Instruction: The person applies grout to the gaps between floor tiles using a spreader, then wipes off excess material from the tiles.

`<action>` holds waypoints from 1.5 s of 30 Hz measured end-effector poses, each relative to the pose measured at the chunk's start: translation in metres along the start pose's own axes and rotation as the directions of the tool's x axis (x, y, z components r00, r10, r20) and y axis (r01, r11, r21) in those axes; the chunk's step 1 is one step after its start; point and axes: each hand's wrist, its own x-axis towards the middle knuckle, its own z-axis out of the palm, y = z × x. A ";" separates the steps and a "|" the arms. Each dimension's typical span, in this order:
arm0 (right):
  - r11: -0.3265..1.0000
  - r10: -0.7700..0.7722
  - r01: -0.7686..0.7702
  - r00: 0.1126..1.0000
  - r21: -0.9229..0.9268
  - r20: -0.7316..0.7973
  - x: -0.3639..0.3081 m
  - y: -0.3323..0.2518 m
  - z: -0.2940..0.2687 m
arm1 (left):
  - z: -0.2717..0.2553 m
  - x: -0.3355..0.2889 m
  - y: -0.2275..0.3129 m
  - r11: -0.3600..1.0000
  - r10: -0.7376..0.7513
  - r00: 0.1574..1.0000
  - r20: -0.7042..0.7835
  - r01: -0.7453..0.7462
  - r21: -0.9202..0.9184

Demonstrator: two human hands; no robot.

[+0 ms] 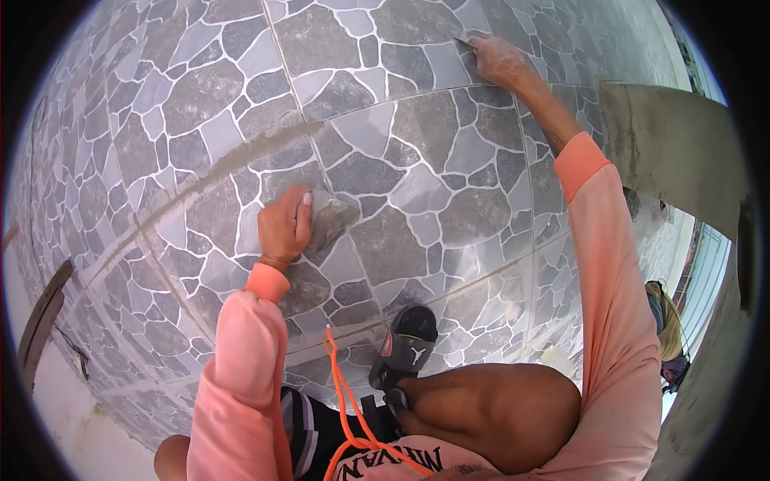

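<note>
At mid-frame, the left hand [283,228] clasps a grey grout-smeared sponge pad [330,220] against the grey stone-patterned floor tiles [417,192], pad lying rightward of its fingers; upper right, the right hand [499,60] pinches a small tool, hardly discernible.

Two hands, left hand [282,227], right hand [499,60]; one sponge [330,221]; one sandal [405,343]; one orange cord [346,401].

Left hand [284,227] at frame centre-left presses grey sponge [331,218] on stone-pattern tile floor [417,144]. Right hand [499,60] at upper right, fingertips on grout line. Black sandal [405,343] lower centre.
</note>
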 end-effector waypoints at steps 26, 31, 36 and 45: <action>0.448 0.327 -0.440 0.891 0.778 0.316 -0.020 0.140 0.003 | 0.003 0.008 0.002 1.000 0.000 1.000 0.023 -0.001 0.016; 0.578 0.481 -0.467 0.857 0.670 0.183 -0.013 0.171 0.013 | 0.007 0.010 0.005 1.000 -0.005 0.999 0.040 0.004 0.017; 0.534 0.324 -0.404 0.909 0.743 0.262 -0.012 0.168 0.019 | 0.007 0.011 0.005 0.998 0.058 0.998 0.033 -0.059 0.035; 0.612 0.333 -0.325 0.933 0.721 0.137 -0.027 0.141 0.030 | 0.008 0.010 0.006 0.998 0.058 0.998 0.037 -0.059 0.034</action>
